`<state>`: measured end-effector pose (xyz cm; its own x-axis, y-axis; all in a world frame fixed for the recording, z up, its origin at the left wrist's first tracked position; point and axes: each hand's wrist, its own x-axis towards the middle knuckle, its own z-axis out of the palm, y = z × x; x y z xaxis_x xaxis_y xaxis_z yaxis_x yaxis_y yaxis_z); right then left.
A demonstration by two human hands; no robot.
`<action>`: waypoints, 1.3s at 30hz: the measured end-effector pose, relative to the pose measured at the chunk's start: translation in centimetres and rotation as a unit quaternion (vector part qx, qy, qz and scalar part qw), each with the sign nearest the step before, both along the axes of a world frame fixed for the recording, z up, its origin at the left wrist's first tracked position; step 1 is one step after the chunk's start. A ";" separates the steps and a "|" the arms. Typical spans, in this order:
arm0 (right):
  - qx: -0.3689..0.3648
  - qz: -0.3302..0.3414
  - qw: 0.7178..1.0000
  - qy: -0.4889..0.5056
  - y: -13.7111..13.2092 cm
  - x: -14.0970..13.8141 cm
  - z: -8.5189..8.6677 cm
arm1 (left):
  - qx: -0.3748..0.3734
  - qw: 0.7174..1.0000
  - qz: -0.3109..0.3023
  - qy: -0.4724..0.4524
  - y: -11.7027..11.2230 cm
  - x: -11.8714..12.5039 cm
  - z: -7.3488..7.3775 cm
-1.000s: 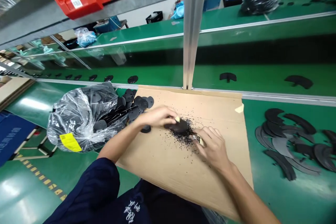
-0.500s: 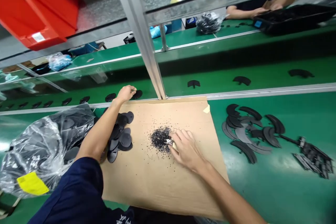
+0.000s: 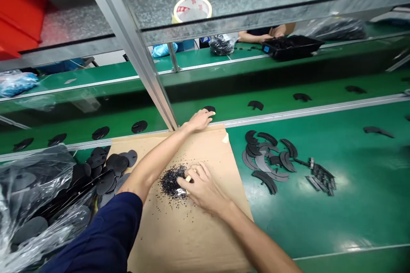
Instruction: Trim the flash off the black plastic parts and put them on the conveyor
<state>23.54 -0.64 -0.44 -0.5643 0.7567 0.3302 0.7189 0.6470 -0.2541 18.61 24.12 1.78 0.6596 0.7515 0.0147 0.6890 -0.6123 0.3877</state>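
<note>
Black granules [image 3: 169, 181] lie heaped on a cardboard sheet [image 3: 208, 149], directly under the right hand [image 3: 205, 190], whose fingers close on a small metal-and-yellow tool [image 3: 182, 192], partly hidden and hard to identify. The left hand [image 3: 200, 120], well apart, reaches past the cardboard's far edge, its fingertips at a black disc [image 3: 209, 109] on a green conveyor belt [image 3: 282, 113].

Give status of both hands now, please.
Left hand at flat black round disc on green belt; right hand pinching small silver tool in black crumbs on brown cardboard sheet.
</note>
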 end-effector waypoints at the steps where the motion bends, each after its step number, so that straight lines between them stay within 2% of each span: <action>1: -0.001 -0.002 1.000 -0.001 0.0 0.1 0.0 | 0.002 1.000 0.019 -0.001 0.4 0.8 -0.4; 3: -0.003 -0.012 1.000 0.003 -0.1 0.3 -0.1 | 0.005 0.999 0.050 -0.007 0.8 1.5 -0.8; 5: -0.003 -0.030 0.999 0.018 -0.1 0.4 -0.3 | 0.012 0.997 0.069 -0.021 0.8 0.9 -0.6; 8: 0.007 -0.078 0.993 0.087 -0.1 0.4 -0.9 | 0.031 0.995 0.076 -0.057 0.0 -1.4 0.6; 10: 0.030 -0.124 0.978 0.165 0.0 0.4 -1.1 | 0.041 0.993 0.075 -0.085 -1.4 -3.9 1.6; 13: 0.059 -0.192 0.937 0.285 0.5 0.6 -1.0 | 0.033 0.989 0.062 -0.133 -5.3 -8.5 2.5; 16: 0.038 -0.219 0.903 0.368 1.3 0.6 -0.5 | -0.033 0.966 -0.013 -0.254 -11.0 -13.0 2.3; 18: -0.028 -0.167 0.900 0.402 1.8 0.5 -0.2 | -0.069 0.949 -0.050 -0.305 -14.6 -15.4 1.8; 20: -0.098 -0.119 0.896 0.417 2.0 0.1 0.0 | -0.077 0.952 -0.050 -0.291 -17.0 -17.6 1.4; 22: -0.135 -0.103 0.892 0.418 1.9 -0.4 0.2 | -0.055 0.970 -0.017 -0.234 -17.8 -19.9 1.3; 24: -0.143 -0.111 0.892 0.414 1.6 -0.8 0.2 | -0.008 0.988 0.067 -0.141 -17.1 -22.5 1.5; 26: -0.149 -0.124 0.891 0.411 1.4 -1.1 0.4 | 0.046 0.982 0.183 -0.025 -15.5 -25.0 1.6; 29: -0.170 -0.138 0.878 0.425 1.4 -1.2 0.6 | 0.067 0.961 0.266 0.047 -13.2 -27.6 1.3; 32: -0.206 -0.146 0.854 0.455 1.5 -1.1 0.8 | 0.068 0.961 0.265 0.032 -12.5 -28.0 0.9; 34: -0.230 -0.157 0.835 0.474 1.6 -1.0 0.9 | 0.075 0.965 0.252 0.005 -13.3 -27.1 0.8; 37: -0.262 -0.178 0.807 0.498 1.5 -1.1 0.7 | 0.097 0.968 0.166 -0.163 -15.9 -24.5 1.0; 39: -0.289 -0.181 0.787 0.514 1.5 -1.3 0.5 | 0.111 0.944 0.081 -0.300 -18.0 -22.3 1.1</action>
